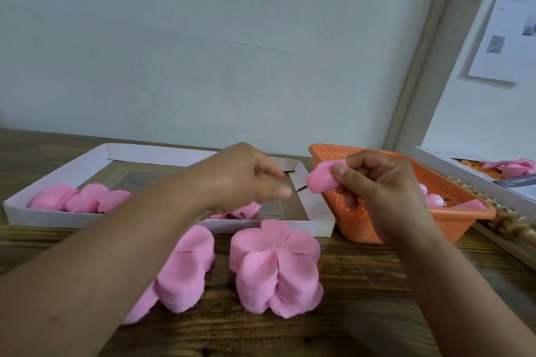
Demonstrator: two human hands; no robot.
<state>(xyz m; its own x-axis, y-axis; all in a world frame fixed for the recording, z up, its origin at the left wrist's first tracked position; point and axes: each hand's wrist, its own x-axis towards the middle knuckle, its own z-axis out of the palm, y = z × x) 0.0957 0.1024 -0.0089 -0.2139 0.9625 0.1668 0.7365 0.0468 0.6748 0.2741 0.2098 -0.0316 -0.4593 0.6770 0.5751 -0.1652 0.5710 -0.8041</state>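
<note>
Head: orange basket behind petal; stacks nearby

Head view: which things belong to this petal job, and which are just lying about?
In the job: right hand, the rolled pink petal it pinches, left hand, left petal stack, right petal stack, white tray, orange basket.
Probably lying about: far white box, wall sheet, wooden beads.
</note>
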